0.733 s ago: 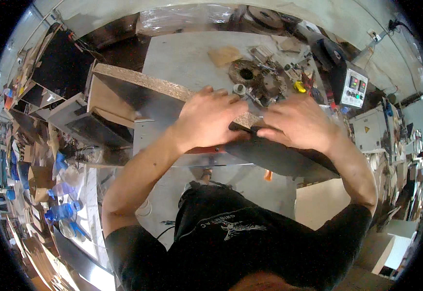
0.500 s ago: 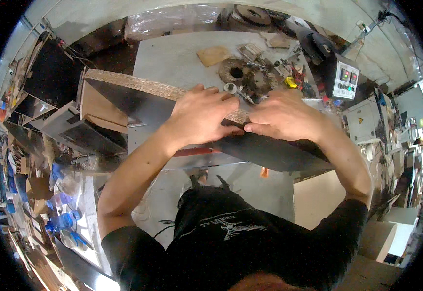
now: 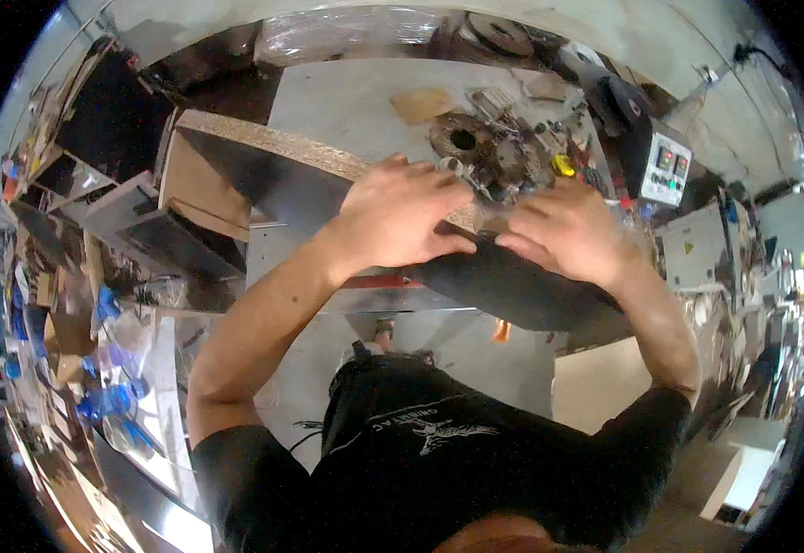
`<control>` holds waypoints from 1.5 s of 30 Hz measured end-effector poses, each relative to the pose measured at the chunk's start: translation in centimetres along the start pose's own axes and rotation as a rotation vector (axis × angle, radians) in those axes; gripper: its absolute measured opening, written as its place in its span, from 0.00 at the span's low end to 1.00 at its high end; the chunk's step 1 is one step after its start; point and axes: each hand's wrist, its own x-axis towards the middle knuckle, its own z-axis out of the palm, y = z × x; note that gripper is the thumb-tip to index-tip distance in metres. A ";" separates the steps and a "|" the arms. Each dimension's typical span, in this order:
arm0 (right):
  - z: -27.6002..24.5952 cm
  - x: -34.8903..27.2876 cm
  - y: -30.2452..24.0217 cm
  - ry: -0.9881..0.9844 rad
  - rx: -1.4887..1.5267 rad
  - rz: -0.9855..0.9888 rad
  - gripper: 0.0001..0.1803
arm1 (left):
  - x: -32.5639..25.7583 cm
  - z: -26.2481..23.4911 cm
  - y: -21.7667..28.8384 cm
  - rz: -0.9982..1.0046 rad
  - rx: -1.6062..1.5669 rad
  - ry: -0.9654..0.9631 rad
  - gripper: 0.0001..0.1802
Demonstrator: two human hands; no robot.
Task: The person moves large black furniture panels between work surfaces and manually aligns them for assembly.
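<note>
The workbench [image 3: 346, 111] is a grey surface that fills the upper middle of the view, with a chipboard panel [image 3: 264, 143] laid along its near edge. A dark sheet [image 3: 522, 286] lies over the near edge at the right and overhangs it toward the person.

Left hand [image 3: 402, 217]: palm down, fingers spread and only slightly curled, pressed flat on the chipboard panel where it meets the dark sheet. The thumb points toward the right hand. It grips nothing.

Right hand [image 3: 568, 230]: palm down, fingers extended and close together, resting on the top edge of the dark sheet. The fingertips lie just beside the left thumb. Whether the fingers curl over the sheet's edge cannot be determined.

A grey control box [image 3: 664, 166] stands at the right edge of the workbench. A rusty metal disc [image 3: 462, 140] with a centre hole lies at the far middle, just beyond the hands, among small loose metal parts. A small yellow item [image 3: 563, 166] lies beside them.
</note>
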 end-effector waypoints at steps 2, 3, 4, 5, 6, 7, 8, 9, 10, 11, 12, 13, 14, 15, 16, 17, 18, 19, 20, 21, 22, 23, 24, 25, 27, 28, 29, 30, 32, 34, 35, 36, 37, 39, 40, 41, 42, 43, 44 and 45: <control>-1.4 -0.7 -0.9 -0.003 0.034 0.176 0.12 | 0.4 -0.2 0.1 -0.018 -0.018 -0.027 0.22; -1.7 -1.7 -1.1 -0.028 0.096 0.283 0.15 | 0.8 -0.3 0.2 -0.021 -0.029 -0.039 0.22; -2.0 -2.4 -1.5 -0.042 0.123 0.359 0.16 | 1.0 -0.2 0.3 0.005 -0.063 0.005 0.24; -2.3 -2.8 -1.8 -0.049 0.154 0.423 0.18 | 0.9 -0.1 0.2 0.022 -0.087 0.048 0.25; -2.4 -3.3 -2.2 -0.055 0.187 0.484 0.19 | 0.8 -0.2 0.2 0.036 -0.112 0.091 0.27; -2.0 -4.0 -3.1 0.010 0.208 0.555 0.23 | 0.7 -0.7 0.4 0.049 -0.130 0.086 0.27; -1.6 -4.8 -4.0 -0.023 0.169 0.618 0.24 | 0.8 -0.8 0.8 0.100 -0.089 0.097 0.26; -0.7 -5.7 -4.6 -0.058 0.139 0.680 0.26 | 0.9 -0.7 1.4 0.145 -0.047 0.106 0.25; -0.2 -6.3 -5.1 -0.093 0.110 0.738 0.28 | 1.0 -0.7 1.9 0.188 -0.004 0.115 0.24; -0.2 -6.0 -5.9 -0.033 0.109 0.772 0.25 | 1.1 -1.2 2.5 0.194 0.029 0.031 0.20; -0.2 -5.9 -6.1 -0.036 0.109 0.788 0.26 | 1.1 -1.6 3.3 0.178 0.083 -0.018 0.18; 0.0 -6.0 -6.1 -0.040 0.111 0.802 0.26 | 1.1 -1.8 4.1 0.161 0.138 -0.068 0.17; 0.0 -6.1 -6.2 -0.041 0.112 0.814 0.27 | 1.2 -2.3 4.8 0.144 0.198 -0.116 0.15; 0.0 -6.1 -6.5 -0.038 0.095 0.818 0.27 | 1.7 -2.8 5.2 0.114 0.149 -0.150 0.13; 0.0 -6.2 -6.8 -0.035 0.078 0.821 0.27 | 2.2 -3.2 5.8 0.018 0.122 -0.253 0.13; 0.0 -6.3 -7.0 -0.030 0.060 0.824 0.28 | 2.8 -3.6 6.3 -0.080 0.099 -0.352 0.13; 0.1 -6.4 -7.0 -0.036 0.058 0.835 0.28 | 3.5 -3.8 6.7 -0.178 0.077 -0.451 0.14; 0.2 -6.5 -7.1 -0.044 0.055 0.848 0.28 | 4.2 -3.8 6.6 -0.121 0.082 -0.517 0.14; -0.3 -7.0 -7.3 -0.044 0.039 0.873 0.28 | 5.4 -4.0 6.5 -0.047 0.092 -0.576 0.14; -0.1 -6.8 -7.3 -0.050 0.044 0.875 0.28 | 5.9 -4.2 6.2 0.001 0.104 -0.642 0.15; -0.1 -6.7 -7.3 -0.056 0.049 0.880 0.28 | 6.5 -4.4 6.2 0.030 0.131 -0.711 0.14; 0.0 -6.7 -7.1 -0.063 0.049 0.889 0.28 | 7.2 -4.6 6.2 0.064 0.158 -0.778 0.14; 0.2 -6.8 -7.1 -0.067 0.054 0.887 0.28 | 7.9 -4.6 6.3 0.100 0.183 -0.844 0.14; 0.4 -7.0 -7.1 -0.073 0.057 0.888 0.28 | 8.1 -4.3 6.2 0.091 0.181 -0.865 0.12; 0.5 -7.0 -7.3 -0.059 0.090 0.876 0.28 | 7.2 -4.1 5.9 0.140 0.214 -0.777 0.11; 0.5 -7.1 -7.5 -0.058 0.101 0.875 0.28 | 6.8 -3.8 5.7 0.177 0.225 -0.735 0.10; 0.4 -6.9 -7.6 -0.053 0.110 0.865 0.28 | 6.1 -3.8 5.5 0.217 0.207 -0.683 0.09; 0.2 -7.0 -7.6 -0.058 0.110 0.859 0.28 | 5.6 -3.6 5.5 0.263 0.179 -0.624 0.09; 0.1 -7.4 -7.8 -0.049 0.127 0.859 0.28 | 5.0 -3.2 5.7 0.344 0.150 -0.535 0.08; 0.2 -7.6 -7.7 -0.060 0.135 0.853 0.28 | 4.7 -2.9 5.9 0.412 0.152 -0.475 0.07; 0.1 -7.6 -7.5 -0.076 0.129 0.852 0.28 | 4.7 -2.7 6.1 0.403 0.128 -0.474 0.08; 0.0 -7.7 -7.4 -0.091 0.125 0.849 0.28 | 4.6 -2.8 6.3 0.391 0.105 -0.474 0.08; -0.1 -7.8 -7.4 -0.092 0.121 0.852 0.28 | 4.6 -2.7 6.4 0.379 0.083 -0.474 0.08; 0.0 -7.7 -7.5 -0.096 0.130 0.839 0.28 | 4.3 -2.7 6.4 0.415 0.047 -0.379 0.08; 0.1 -7.7 -7.4 -0.077 0.127 0.836 0.28 | 4.2 -2.7 6.3 0.430 0.031 -0.330 0.09; 0.4 -7.7 -7.3 -0.060 0.131 0.832 0.28 | 4.3 -2.9 6.4 0.328 0.069 -0.427 0.10; 0.5 -7.7 -7.4 -0.040 0.133 0.834 0.28 | 5.3 -3.4 6.8 0.233 0.108 -0.523 0.12; 0.5 -7.5 -7.5 -0.050 0.140 0.833 0.28 | 5.8 -3.8 7.1 0.136 0.146 -0.619 0.14; 0.3 -7.3 -7.3 -0.051 0.138 0.832 0.28 | 6.0 -4.1 7.1 0.116 0.154 -0.635 0.16; 0.1 -7.2 -7.1 -0.054 0.136 0.831 0.28 | 6.1 -4.4 7.2 0.095 0.160 -0.651 0.18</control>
